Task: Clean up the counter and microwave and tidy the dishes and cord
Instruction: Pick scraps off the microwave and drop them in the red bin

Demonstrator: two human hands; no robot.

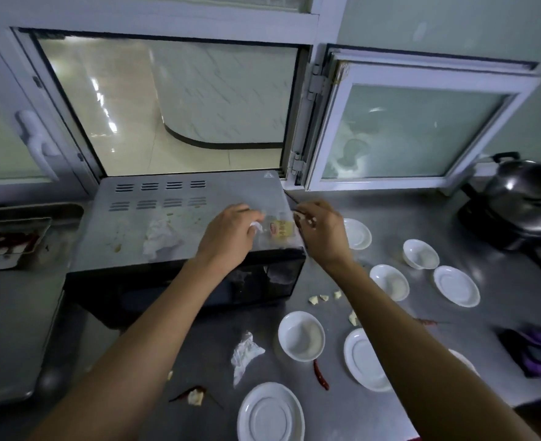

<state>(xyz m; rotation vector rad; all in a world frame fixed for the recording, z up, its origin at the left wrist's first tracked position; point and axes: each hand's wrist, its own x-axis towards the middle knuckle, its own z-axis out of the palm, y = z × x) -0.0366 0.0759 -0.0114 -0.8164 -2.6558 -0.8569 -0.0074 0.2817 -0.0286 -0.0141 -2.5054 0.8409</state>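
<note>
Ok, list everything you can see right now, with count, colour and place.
microwave: one, grey top, black front, counter left
crumpled tissue: one, white, microwave top
small bottle: one, clear, yellow label, microwave's right edge
wrapper: one, white, crumpled, counter front
bowls: three, white, counter right
plates: five, white, counter, one partly hidden by the right arm
dried chilli: one, red, beside the front bowl
food scraps: several, pale, counter
cloth: one, purple, right edge
pot: one, steel, far right
left hand: on the bottle
right hand: by the bottle
</note>
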